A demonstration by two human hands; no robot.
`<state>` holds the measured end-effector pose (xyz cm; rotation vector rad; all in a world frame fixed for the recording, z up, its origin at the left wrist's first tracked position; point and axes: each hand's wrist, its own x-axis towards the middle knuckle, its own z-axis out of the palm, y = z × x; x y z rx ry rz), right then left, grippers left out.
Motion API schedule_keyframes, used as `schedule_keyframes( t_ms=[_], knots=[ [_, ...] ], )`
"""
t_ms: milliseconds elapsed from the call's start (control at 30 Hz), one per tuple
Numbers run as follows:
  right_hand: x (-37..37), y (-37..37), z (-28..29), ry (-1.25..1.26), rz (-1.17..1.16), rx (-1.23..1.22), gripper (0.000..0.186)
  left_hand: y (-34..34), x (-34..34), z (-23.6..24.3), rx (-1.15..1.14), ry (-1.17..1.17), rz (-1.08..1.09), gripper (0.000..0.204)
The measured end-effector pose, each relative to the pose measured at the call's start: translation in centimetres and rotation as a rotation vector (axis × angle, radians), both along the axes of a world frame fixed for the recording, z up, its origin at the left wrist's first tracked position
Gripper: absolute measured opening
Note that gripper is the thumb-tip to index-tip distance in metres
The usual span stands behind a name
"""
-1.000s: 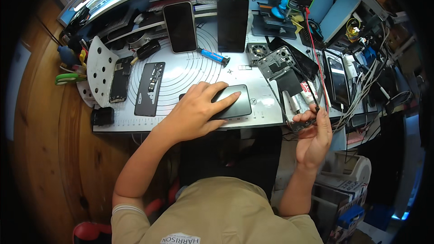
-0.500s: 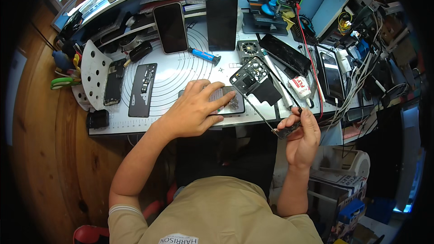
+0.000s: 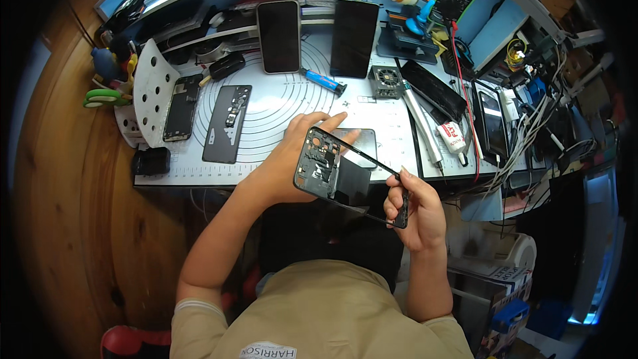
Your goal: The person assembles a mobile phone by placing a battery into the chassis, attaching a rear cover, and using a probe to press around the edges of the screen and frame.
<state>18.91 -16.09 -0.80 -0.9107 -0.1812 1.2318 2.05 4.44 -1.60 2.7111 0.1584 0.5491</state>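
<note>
R hand (image 3: 421,216), fingers curled, pinches 1 phone frame (image 3: 312,171) by its end, tilted over L hand (image 3: 271,171). L hand palm-down, fingers spread over 1 grey phone (image 3: 365,145); 2 blk phones (image 3: 279,36) upright @ back of mat (image 3: 279,98).

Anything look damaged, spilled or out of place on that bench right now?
No spill shows. The phone frame in the right hand looks odd: one end is bare rim, with a black sheet covering only part of the opening. Small dark bits also dot the mat.
</note>
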Motion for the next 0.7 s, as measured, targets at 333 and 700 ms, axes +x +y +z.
schedule_keyframes(
  t_ms=[333,700],
  knots=[
    [-6.6,2.1,-0.6,0.125,0.282,-0.18,0.027,-8.4,-9.3,-3.5,-1.634,-0.956,0.038,0.12],
    [-9.0,8.6,0.1,-1.697,0.118,0.23,0.021,-6.8,-14.5,-4.1,-1.706,-1.038,0.318,0.093]
  ],
)
